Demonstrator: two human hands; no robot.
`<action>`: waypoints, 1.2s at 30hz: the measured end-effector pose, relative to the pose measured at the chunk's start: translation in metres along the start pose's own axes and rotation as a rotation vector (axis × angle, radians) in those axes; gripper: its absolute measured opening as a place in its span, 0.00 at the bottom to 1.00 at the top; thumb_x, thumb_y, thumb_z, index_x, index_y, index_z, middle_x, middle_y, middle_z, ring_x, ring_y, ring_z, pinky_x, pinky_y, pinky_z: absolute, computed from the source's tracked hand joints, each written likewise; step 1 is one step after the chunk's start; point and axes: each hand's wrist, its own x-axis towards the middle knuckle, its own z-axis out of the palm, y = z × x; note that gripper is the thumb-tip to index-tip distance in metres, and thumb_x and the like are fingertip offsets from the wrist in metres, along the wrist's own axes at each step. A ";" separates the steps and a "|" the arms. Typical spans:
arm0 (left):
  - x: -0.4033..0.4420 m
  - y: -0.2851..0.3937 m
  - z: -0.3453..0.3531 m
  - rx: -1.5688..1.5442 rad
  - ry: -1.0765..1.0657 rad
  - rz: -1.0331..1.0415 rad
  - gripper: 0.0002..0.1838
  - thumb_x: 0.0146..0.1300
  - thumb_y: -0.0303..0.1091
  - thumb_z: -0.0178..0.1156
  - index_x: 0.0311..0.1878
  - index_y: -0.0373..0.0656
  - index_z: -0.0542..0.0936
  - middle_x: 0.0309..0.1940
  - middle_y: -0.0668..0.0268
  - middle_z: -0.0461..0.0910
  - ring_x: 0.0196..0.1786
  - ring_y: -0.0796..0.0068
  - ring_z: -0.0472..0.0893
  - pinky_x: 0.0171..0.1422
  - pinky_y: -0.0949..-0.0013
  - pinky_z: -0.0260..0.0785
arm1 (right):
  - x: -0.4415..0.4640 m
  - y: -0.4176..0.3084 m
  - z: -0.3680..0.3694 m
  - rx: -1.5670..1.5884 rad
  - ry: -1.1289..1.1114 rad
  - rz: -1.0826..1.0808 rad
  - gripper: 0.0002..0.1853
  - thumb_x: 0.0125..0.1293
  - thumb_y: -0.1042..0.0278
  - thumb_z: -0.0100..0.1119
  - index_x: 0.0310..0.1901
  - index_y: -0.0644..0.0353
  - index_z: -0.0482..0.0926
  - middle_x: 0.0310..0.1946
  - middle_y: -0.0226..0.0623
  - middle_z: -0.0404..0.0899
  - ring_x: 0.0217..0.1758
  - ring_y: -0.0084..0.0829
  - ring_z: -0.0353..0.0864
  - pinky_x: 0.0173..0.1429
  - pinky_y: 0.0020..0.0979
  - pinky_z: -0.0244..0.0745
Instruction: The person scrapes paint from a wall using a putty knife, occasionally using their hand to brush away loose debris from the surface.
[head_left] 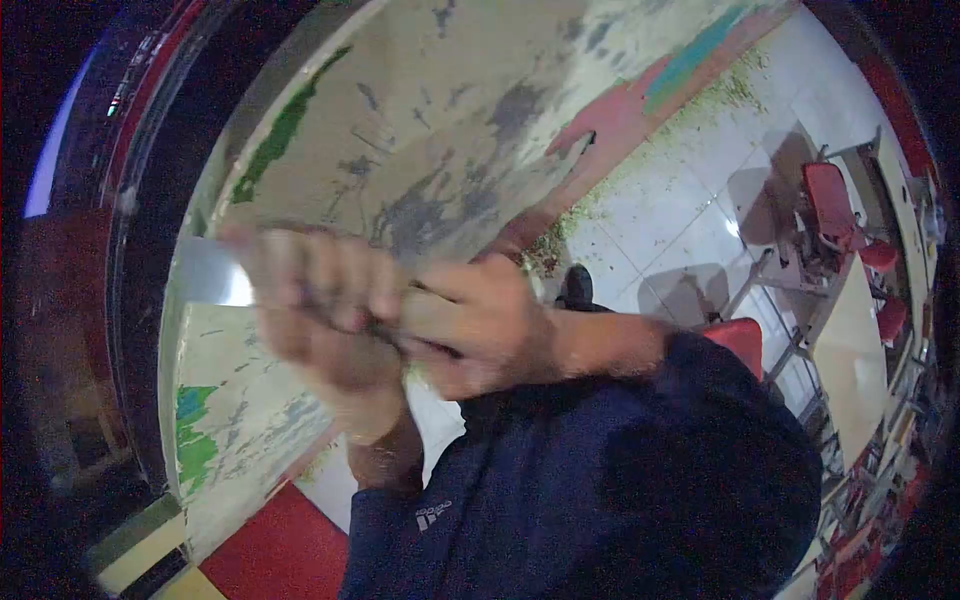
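Observation:
A wide metal blade [215, 275] sticks out past my hands toward the wall, like that of a scraper; its handle is hidden in my grip. Closest to the blade, my left hand [325, 320] is closed around the scraper. Behind it my right hand [475, 325] is also closed, pressed against the left one. Both hands are blurred by motion. Beyond them lies the wall [440, 140], pale with grey, green, pink and blue patches of worn paint. Whether the blade touches the wall I cannot tell.
Paint flakes [720, 95] lie scattered over white floor tiles [650, 230] along the wall's foot. A dark shoe [575, 285] shows below my arm. To the right are red chairs [830, 200] and a pale tabletop [850, 350]. A red floor tile [275, 550] is at lower left.

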 end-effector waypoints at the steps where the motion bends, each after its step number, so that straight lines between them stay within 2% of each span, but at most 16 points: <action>1: -0.003 -0.001 -0.001 -0.004 0.002 -0.015 0.25 0.68 0.56 0.41 0.19 0.53 0.58 0.10 0.76 0.50 0.10 0.81 0.53 0.14 0.72 0.56 | -0.003 -0.003 -0.003 0.001 -0.021 0.020 0.10 0.42 0.70 0.61 0.31 0.54 0.76 0.18 0.33 0.64 0.15 0.33 0.68 0.18 0.36 0.65; 5: -0.012 -0.008 -0.015 0.152 -0.110 -0.038 0.26 0.68 0.59 0.37 0.18 0.54 0.57 0.10 0.77 0.49 0.10 0.82 0.52 0.14 0.73 0.54 | -0.035 -0.012 0.000 0.023 0.006 0.113 0.11 0.41 0.71 0.60 0.31 0.53 0.77 0.18 0.32 0.63 0.16 0.33 0.68 0.20 0.36 0.68; 7: -0.014 -0.015 -0.012 0.124 -0.022 -0.119 0.27 0.68 0.60 0.36 0.17 0.54 0.56 0.10 0.77 0.49 0.10 0.82 0.52 0.14 0.74 0.53 | -0.032 -0.006 -0.005 -0.054 -0.031 0.086 0.11 0.41 0.71 0.60 0.31 0.54 0.77 0.19 0.33 0.63 0.16 0.33 0.68 0.19 0.35 0.68; 8: -0.015 -0.016 -0.006 0.025 0.130 -0.082 0.27 0.69 0.58 0.37 0.16 0.53 0.54 0.09 0.77 0.48 0.10 0.82 0.51 0.14 0.73 0.52 | -0.031 -0.008 -0.004 -0.041 -0.024 0.093 0.11 0.41 0.71 0.61 0.31 0.54 0.77 0.19 0.33 0.63 0.16 0.33 0.68 0.18 0.35 0.67; 11: -0.006 -0.001 -0.001 0.075 0.050 -0.057 0.27 0.69 0.57 0.39 0.16 0.53 0.55 0.09 0.76 0.48 0.10 0.81 0.51 0.14 0.73 0.53 | -0.015 -0.007 -0.005 -0.028 -0.021 0.052 0.11 0.40 0.70 0.61 0.31 0.54 0.77 0.19 0.33 0.63 0.16 0.33 0.68 0.18 0.35 0.66; 12: -0.009 0.000 0.004 0.205 0.092 -0.046 0.27 0.69 0.56 0.41 0.16 0.53 0.55 0.09 0.77 0.48 0.10 0.82 0.51 0.14 0.74 0.54 | -0.016 -0.011 -0.007 -0.028 -0.034 0.058 0.11 0.40 0.70 0.62 0.31 0.54 0.77 0.19 0.33 0.63 0.16 0.33 0.68 0.18 0.35 0.66; 15: -0.014 -0.008 -0.004 0.245 -0.039 -0.119 0.25 0.68 0.56 0.44 0.19 0.53 0.56 0.11 0.77 0.49 0.11 0.84 0.52 0.15 0.77 0.54 | -0.019 -0.007 -0.004 -0.015 0.029 0.043 0.10 0.43 0.68 0.62 0.30 0.55 0.75 0.19 0.34 0.63 0.16 0.35 0.68 0.17 0.36 0.65; 16: -0.012 -0.013 -0.006 0.245 -0.112 -0.018 0.24 0.66 0.57 0.46 0.22 0.53 0.57 0.12 0.77 0.49 0.12 0.84 0.54 0.15 0.77 0.53 | -0.015 -0.004 -0.002 -0.007 0.029 0.049 0.10 0.43 0.68 0.62 0.30 0.55 0.75 0.19 0.34 0.63 0.16 0.35 0.69 0.17 0.36 0.65; 19: -0.004 0.002 0.003 0.009 0.010 0.056 0.23 0.65 0.58 0.48 0.24 0.52 0.57 0.13 0.77 0.50 0.14 0.83 0.55 0.16 0.75 0.54 | -0.006 -0.007 0.000 0.003 0.002 0.050 0.09 0.46 0.69 0.62 0.29 0.56 0.74 0.18 0.34 0.64 0.16 0.34 0.68 0.17 0.36 0.65; 20: -0.006 0.006 0.002 -0.163 -0.026 -0.022 0.24 0.66 0.58 0.47 0.22 0.53 0.56 0.12 0.77 0.49 0.13 0.81 0.53 0.16 0.73 0.54 | -0.006 -0.012 0.000 0.017 0.003 0.042 0.08 0.46 0.69 0.62 0.29 0.56 0.74 0.18 0.33 0.64 0.15 0.34 0.68 0.17 0.36 0.65; 23: -0.021 -0.003 -0.006 0.383 -0.028 -0.126 0.26 0.67 0.57 0.43 0.19 0.53 0.55 0.11 0.76 0.49 0.12 0.82 0.52 0.16 0.74 0.53 | -0.013 -0.008 -0.008 -0.008 -0.015 0.039 0.09 0.45 0.70 0.62 0.30 0.56 0.75 0.17 0.33 0.63 0.14 0.34 0.67 0.16 0.35 0.64; 28: 0.000 0.001 0.002 -0.040 -0.001 -0.116 0.28 0.68 0.59 0.38 0.17 0.52 0.56 0.10 0.74 0.50 0.11 0.79 0.53 0.16 0.70 0.55 | 0.000 -0.005 -0.008 0.025 -0.026 0.049 0.08 0.44 0.76 0.63 0.29 0.60 0.76 0.17 0.35 0.64 0.14 0.34 0.68 0.16 0.32 0.63; 30: -0.007 0.000 0.000 0.093 -0.055 -0.157 0.28 0.68 0.60 0.38 0.16 0.51 0.57 0.09 0.74 0.50 0.11 0.79 0.53 0.16 0.70 0.54 | -0.003 -0.010 -0.006 0.029 0.001 0.033 0.07 0.45 0.79 0.63 0.28 0.63 0.77 0.17 0.36 0.65 0.14 0.36 0.68 0.16 0.31 0.63; 32: -0.010 -0.004 -0.007 0.177 -0.046 -0.251 0.29 0.67 0.62 0.38 0.16 0.51 0.57 0.09 0.74 0.50 0.10 0.79 0.53 0.15 0.69 0.54 | -0.013 -0.013 -0.011 -0.035 -0.007 0.090 0.08 0.43 0.74 0.62 0.28 0.59 0.75 0.18 0.35 0.63 0.13 0.35 0.66 0.16 0.34 0.63; 34: -0.002 -0.008 -0.002 0.136 0.017 -0.163 0.30 0.67 0.61 0.38 0.15 0.51 0.56 0.08 0.74 0.51 0.10 0.79 0.53 0.14 0.70 0.54 | -0.010 -0.005 -0.009 -0.034 0.053 0.073 0.09 0.42 0.73 0.60 0.29 0.57 0.74 0.18 0.35 0.62 0.14 0.36 0.66 0.16 0.36 0.64; 36: 0.002 -0.004 0.007 0.050 0.093 -0.118 0.30 0.68 0.60 0.37 0.14 0.52 0.56 0.08 0.74 0.51 0.09 0.79 0.53 0.14 0.71 0.53 | -0.003 -0.001 -0.004 -0.019 -0.006 0.047 0.10 0.41 0.74 0.60 0.29 0.57 0.75 0.18 0.34 0.64 0.14 0.35 0.68 0.16 0.36 0.65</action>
